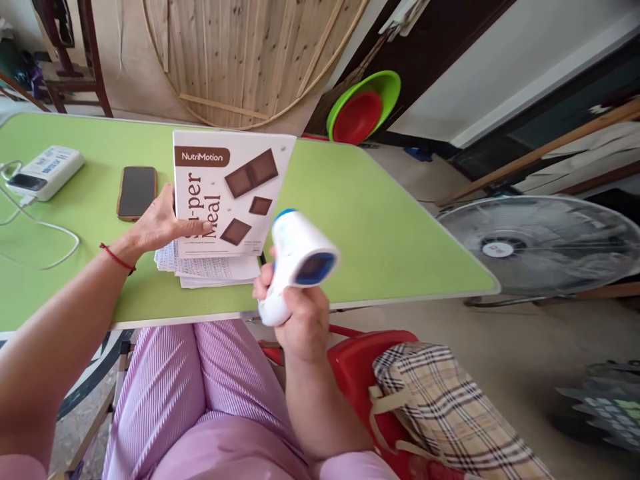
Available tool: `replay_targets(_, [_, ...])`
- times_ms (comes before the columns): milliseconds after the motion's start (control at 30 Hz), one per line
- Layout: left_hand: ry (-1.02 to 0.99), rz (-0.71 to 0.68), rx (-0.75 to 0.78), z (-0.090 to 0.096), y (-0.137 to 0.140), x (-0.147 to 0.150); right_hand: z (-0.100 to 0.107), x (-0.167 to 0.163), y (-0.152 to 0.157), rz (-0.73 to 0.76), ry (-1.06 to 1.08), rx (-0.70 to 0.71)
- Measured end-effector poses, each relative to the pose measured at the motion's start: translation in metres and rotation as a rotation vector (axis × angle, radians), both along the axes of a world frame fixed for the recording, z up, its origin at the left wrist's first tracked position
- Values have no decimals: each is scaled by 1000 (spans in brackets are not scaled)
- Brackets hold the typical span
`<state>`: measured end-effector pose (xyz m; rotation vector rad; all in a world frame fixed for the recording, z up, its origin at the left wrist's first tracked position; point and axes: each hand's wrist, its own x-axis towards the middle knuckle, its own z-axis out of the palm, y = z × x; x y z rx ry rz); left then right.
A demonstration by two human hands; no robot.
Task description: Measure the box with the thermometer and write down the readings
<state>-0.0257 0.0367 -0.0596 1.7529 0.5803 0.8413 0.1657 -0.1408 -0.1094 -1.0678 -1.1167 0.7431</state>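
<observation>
My left hand [163, 220] grips the left side of a white box [245, 157] with brown chocolate pieces and "NutriMotion" printed on it, the thumb lying across its front. The box is tilted up towards me over a stack of written paper sheets [215, 270] on the table. In my right hand [303, 317] is a white and blue infrared thermometer [295, 260], held by its handle above the table's front edge. Its dark screen faces me, and its blue front end points away, close to the box's right side. The two do not visibly touch.
On the green table [365, 220] lie a phone [137, 192] and a white power bank [47, 170] with a cable. A fan [540, 243] stands to the right. A red chair [350, 360] holds a plaid bag [450, 400]. Behind are a green basin [393, 90] and a red one [356, 117].
</observation>
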Motion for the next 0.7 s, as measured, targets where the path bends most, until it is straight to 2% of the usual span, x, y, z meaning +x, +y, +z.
replay_targets(100, [68,-78,53,8,-5,3,-6,-25,-10,177,217,-112])
replay_targets(233, [84,-107,61,10,-4,3,-11,-38,-9,216,367,-155])
replay_targets(533, [135,-132,126,14,1,-1,-9,-37,-3,218,292,-208])
replay_targets(700, [97,-176,90,13,3,-1,-11,-37,-4,209,269,-224])
